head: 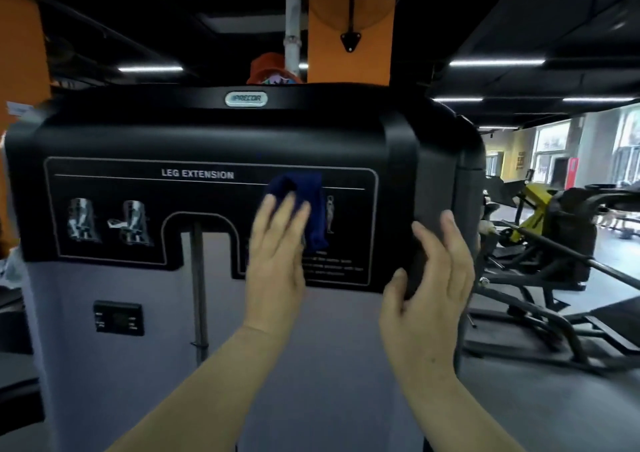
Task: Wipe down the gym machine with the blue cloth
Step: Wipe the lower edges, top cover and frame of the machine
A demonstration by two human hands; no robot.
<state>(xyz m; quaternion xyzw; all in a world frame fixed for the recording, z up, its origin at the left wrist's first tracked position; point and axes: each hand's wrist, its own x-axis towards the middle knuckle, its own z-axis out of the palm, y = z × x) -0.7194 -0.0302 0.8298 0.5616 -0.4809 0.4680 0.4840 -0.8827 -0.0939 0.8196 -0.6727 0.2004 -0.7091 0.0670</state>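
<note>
1. The left hand's fingers [287, 209] are lying straight and slightly spread, released rather than clenched, pressing flat on the blue cloth [304, 202] against the machine's black panel.
2. The left hand [277, 257] is pointing toward 12 o'clock, its palm facing the panel and its forearm running down to about 7 o'clock at the bottom edge of the view.
3. The blue cloth is sitting on the instruction placard [207, 216], just right of centre, with its folds sticking out past the fingertips toward 12 and 3 o'clock.
4. The right hand's fingers [446, 243] are lying almost straight along the rounded right corner of the gym machine [214, 132], with the thumb on the front face, bracing it rather than gripping.
5. The right hand [426, 295] is sitting at about 4 o'clock from the cloth, its forearm dropping toward 5 o'clock.
6. The placard is stretching away toward 9 o'clock, past the "LEG EXTENSION" heading [197, 174] and two diagram figures [110, 223], as far as its pale border line.
7. The panel's lower edge is stepping around an arched cutout [201, 229] with a steel rod [199, 295] running down over the grey shroud [121, 382].
8. A yellow machine [533, 209] is standing well apart at 3 o'clock.
</note>
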